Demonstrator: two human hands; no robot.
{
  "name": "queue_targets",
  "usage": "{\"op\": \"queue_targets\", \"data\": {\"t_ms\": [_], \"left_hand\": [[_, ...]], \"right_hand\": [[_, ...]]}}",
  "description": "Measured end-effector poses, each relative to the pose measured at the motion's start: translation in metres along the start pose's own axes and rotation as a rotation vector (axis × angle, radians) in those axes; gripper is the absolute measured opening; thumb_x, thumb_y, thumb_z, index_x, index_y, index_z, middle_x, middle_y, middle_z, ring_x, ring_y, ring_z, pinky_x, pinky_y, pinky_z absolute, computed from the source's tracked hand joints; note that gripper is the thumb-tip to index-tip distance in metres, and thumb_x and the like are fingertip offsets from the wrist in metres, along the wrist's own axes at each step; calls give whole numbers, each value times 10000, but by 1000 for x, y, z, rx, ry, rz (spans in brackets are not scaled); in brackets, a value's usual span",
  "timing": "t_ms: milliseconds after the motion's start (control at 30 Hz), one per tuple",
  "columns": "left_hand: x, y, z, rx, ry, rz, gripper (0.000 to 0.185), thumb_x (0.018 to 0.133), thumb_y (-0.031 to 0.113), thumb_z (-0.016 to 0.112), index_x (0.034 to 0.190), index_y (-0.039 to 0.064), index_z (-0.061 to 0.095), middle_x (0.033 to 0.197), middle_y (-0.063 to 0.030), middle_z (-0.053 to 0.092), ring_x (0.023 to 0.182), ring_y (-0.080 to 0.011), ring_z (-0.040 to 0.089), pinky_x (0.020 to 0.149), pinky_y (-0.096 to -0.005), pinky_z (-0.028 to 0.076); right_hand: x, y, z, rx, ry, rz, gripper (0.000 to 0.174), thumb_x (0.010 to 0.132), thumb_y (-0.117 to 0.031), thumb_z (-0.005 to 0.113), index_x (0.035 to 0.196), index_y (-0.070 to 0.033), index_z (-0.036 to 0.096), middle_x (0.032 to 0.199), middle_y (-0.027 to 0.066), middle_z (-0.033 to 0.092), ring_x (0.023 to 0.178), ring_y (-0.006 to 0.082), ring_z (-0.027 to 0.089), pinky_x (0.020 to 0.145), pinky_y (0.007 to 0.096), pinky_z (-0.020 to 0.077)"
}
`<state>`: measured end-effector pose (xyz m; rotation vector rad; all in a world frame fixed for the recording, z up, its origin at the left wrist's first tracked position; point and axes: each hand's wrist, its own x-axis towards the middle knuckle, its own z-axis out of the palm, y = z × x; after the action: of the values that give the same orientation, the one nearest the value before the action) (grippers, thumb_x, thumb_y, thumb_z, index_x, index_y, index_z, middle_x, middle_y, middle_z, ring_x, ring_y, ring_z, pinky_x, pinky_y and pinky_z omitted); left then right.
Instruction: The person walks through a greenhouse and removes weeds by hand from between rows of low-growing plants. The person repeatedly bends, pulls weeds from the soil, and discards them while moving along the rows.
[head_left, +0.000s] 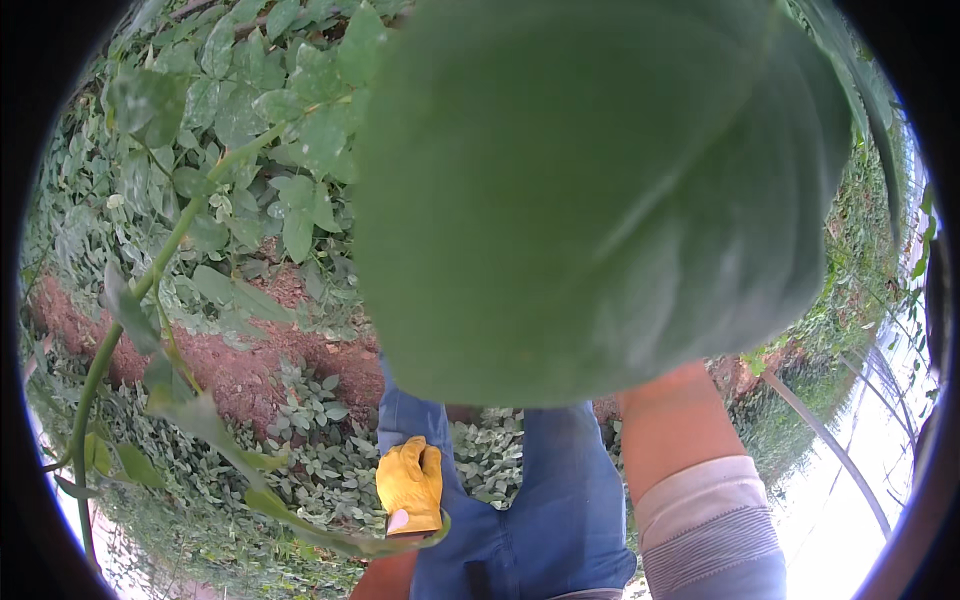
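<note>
My left hand, in a yellow work glove, rests against the thigh of my blue jeans, its fingers curled; whether it holds anything does not show. A large, blurred green leaf hangs very near the camera and covers the upper middle of the view. Below its edge my right forearm comes out, and the right hand is hidden behind the leaf. A thick green stem with leaves curves down the left side. One long leaf from it passes just below the cuff of the yellow glove.
Leafy bushes fill the upper left. A strip of reddish soil runs across in front of my legs, with low leafy plants beyond and between them. A bare, thin stem slants at the right, near bright ground.
</note>
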<state>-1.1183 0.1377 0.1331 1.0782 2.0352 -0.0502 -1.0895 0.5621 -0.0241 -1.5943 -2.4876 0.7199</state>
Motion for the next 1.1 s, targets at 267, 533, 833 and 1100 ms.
{"op": "queue_targets", "data": {"t_ms": [267,533,833,1100], "left_hand": [[-3,-7,7,15,28,23,237,920,274,735,1027,78,815,962,-198,783,871,-423,736,813,-525,595],[-3,-13,7,24,53,51,214,910,257,746,1005,76,805,939,-190,777,866,-420,730,798,-526,587],[8,6,-6,62,-28,67,199,933,267,711,978,94,797,908,-174,778,835,-414,726,780,-520,585],[-3,-6,3,74,14,56,226,925,281,725,1009,88,805,883,-177,767,830,-414,720,783,-528,580]], "right_hand": [[-5,-28,-18,-12,-185,43,499,967,-248,628,1400,0,631,1182,235,752,1088,391,736,887,467,593],[-77,-1,-171,619,-355,150,402,986,-390,686,1221,-70,753,1155,201,768,1089,375,728,937,451,561],[-59,83,-56,351,-885,70,525,1023,-178,663,1539,-195,567,982,76,814,806,215,747,672,342,587],[-85,38,-8,1321,73,583,240,996,-160,702,1193,-28,672,1173,129,737,856,266,745,703,368,578]]}}
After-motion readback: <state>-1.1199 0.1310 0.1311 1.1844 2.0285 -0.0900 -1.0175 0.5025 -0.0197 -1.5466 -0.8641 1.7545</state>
